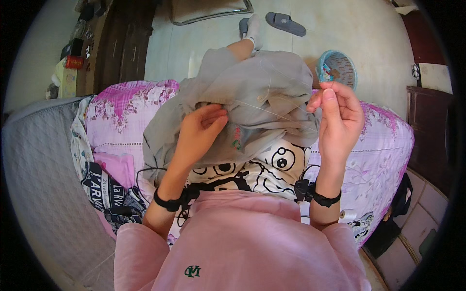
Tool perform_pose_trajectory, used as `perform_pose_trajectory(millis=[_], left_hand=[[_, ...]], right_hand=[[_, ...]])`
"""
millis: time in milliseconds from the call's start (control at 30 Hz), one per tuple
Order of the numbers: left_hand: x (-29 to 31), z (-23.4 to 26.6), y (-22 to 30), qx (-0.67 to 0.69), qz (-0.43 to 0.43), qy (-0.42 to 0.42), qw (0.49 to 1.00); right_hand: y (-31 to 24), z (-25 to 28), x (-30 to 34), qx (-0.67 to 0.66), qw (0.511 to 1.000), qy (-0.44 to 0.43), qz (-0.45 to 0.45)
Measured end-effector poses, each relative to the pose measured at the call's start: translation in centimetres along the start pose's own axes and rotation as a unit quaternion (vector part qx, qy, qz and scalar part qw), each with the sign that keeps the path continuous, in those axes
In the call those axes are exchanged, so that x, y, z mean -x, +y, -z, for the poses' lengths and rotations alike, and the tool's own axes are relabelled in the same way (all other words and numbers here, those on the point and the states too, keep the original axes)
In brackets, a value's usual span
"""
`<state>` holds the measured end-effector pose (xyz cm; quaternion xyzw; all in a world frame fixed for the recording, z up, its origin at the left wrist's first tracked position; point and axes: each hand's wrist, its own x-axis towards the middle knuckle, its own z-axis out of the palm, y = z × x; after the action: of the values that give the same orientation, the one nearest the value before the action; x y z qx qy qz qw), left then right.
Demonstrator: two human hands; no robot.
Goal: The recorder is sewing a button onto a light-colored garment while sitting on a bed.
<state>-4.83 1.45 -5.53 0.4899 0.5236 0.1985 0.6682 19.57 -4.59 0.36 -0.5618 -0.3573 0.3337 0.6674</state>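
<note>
A grey garment (272, 77) with a small red and green embroidered motif lies bunched over my lap. My left hand (206, 123) pinches the garment beside a ribbed, tan-grey edge, its fingertips partly tucked into the fold. Raised to the right, above the cloth, my right hand (337, 109) has thumb and fingers pressed together. Fine white thread (264, 110) stretches from near the left fingertips across the garment toward the right hand, whose pinch closes on it. Whether a needle is also there is too small to tell.
Pink floral bedding (124, 114) spreads on both sides, with a white thread spool (345, 214) at the right. Beyond the right hand stands a blue bin (352, 68). Grey slippers (286, 23) are on the floor. Black cables (141, 182) run near my wrist straps.
</note>
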Motion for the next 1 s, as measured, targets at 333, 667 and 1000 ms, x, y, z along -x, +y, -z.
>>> perform_pose_trajectory(millis=[333, 667, 1000], left_hand=[[-4.3, -2.8, -0.3, 0.277, 0.024, 0.095, 0.956], [1.4, -7.6, 4.5, 0.406, -0.155, -0.023, 0.9], [2.9, -8.8, 3.3, 0.388, -0.21, -0.027, 0.897]], right_hand=[[0.2, -0.6, 1.2, 0.001, 1.0, -0.01, -0.025], [-2.3, -2.8, 3.4, 0.104, 0.994, 0.006, 0.012], [-2.0, -2.5, 4.2, 0.335, 0.918, -0.084, 0.193]])
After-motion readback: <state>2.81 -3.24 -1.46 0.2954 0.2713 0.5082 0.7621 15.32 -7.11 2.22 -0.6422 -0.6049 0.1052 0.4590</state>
